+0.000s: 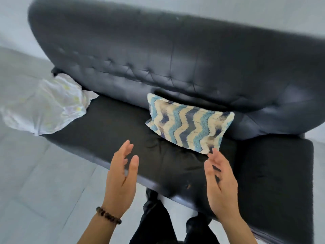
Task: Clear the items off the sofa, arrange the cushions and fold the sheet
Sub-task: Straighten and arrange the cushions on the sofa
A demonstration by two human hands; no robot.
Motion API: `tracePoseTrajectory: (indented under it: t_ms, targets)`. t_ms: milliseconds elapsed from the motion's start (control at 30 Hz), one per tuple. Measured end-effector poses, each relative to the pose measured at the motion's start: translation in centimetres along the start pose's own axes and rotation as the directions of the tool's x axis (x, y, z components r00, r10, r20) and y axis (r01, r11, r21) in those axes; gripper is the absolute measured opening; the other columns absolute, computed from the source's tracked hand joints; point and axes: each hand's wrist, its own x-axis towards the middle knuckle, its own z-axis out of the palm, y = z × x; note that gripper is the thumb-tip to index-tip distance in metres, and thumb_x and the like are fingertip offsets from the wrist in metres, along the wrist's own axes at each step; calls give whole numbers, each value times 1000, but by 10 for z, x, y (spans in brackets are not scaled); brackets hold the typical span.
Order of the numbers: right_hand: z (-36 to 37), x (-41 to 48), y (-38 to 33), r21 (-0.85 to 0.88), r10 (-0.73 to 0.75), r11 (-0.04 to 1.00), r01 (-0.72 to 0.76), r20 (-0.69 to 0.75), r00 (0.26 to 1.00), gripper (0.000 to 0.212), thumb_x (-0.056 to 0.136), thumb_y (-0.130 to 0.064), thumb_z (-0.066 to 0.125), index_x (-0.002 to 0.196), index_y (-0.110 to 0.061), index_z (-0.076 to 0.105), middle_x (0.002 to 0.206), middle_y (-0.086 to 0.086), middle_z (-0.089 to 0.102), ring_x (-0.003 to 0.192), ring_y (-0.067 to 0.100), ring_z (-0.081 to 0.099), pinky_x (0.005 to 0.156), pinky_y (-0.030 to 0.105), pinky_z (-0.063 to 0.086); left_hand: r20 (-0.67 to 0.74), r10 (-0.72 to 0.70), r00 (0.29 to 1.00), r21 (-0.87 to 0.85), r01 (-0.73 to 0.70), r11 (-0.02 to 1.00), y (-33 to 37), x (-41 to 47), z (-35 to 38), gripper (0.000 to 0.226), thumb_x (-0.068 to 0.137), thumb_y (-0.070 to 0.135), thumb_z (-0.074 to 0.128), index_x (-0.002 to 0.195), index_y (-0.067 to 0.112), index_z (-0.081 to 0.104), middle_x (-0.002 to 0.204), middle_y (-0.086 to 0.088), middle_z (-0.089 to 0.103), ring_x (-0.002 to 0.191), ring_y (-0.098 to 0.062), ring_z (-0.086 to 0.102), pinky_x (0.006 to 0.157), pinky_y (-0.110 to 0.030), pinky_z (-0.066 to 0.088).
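Your left hand [123, 175] and right hand [219, 180] hover apart, fingers straight, holding nothing. The cushion [190, 123] leans on the sofa [175, 55] backrest — long axis across the seat, tilting down rightward. The sheet [45, 104] sits crumpled at the left end.

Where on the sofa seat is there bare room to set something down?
Bare seat runs between the sheet at the left end and the cushion. Another bare stretch lies right of the cushion. It is tightest at the cushion's front corner, near the right hand.
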Motion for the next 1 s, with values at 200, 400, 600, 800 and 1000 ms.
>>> tracePoseTrajectory:
  t_ms: [200, 400, 600, 800, 1000]
  targets:
    - [20, -46, -80, 37, -180, 984, 177, 253, 950, 38, 96, -40, 51, 133, -30, 56, 125, -21, 59, 119, -2, 54, 87, 8, 44, -399, -79, 914, -134, 27, 991, 17, -92, -106, 42, 95, 37, 49, 137, 33, 43, 131, 13, 54, 118, 0, 55, 85, -11, 46]
    - [124, -95, -121, 55, -288, 954, 294, 438, 852, 29, 98, -41, 50, 126, -38, 57, 124, -22, 58, 118, -5, 53, 87, 12, 43, -593, -210, 777, -215, 99, 972, -53, -162, -211, 51, 89, 37, 48, 139, 26, 44, 131, 10, 57, 118, -5, 56, 88, -17, 44]
    - [282, -166, -159, 62, -402, 877, 477, 637, 657, 36, 96, -53, 49, 127, -35, 58, 128, -22, 58, 117, -9, 54, 85, 5, 44, -768, -312, 559, -300, 117, 947, -144, -214, -339, 48, 92, 32, 49, 138, 21, 46, 127, 6, 59, 112, 9, 54, 81, -6, 45]
    - [403, -222, -219, 159, -450, 846, 509, 725, 521, 39, 94, -49, 57, 128, -30, 60, 129, -17, 59, 117, -10, 53, 85, 2, 44, -857, -326, 398, -304, 119, 945, -192, -237, -452, 48, 90, 32, 50, 137, 20, 47, 124, 6, 60, 113, 2, 55, 84, -15, 43]
    - [544, -252, -234, 203, -431, 853, 481, 793, 430, 38, 95, -35, 56, 132, -26, 58, 129, -18, 59, 120, -6, 54, 86, 5, 44, -874, -348, 338, -309, 166, 936, -263, -208, -544, 48, 90, 31, 51, 137, 23, 46, 125, 7, 59, 114, 1, 55, 85, -18, 44]
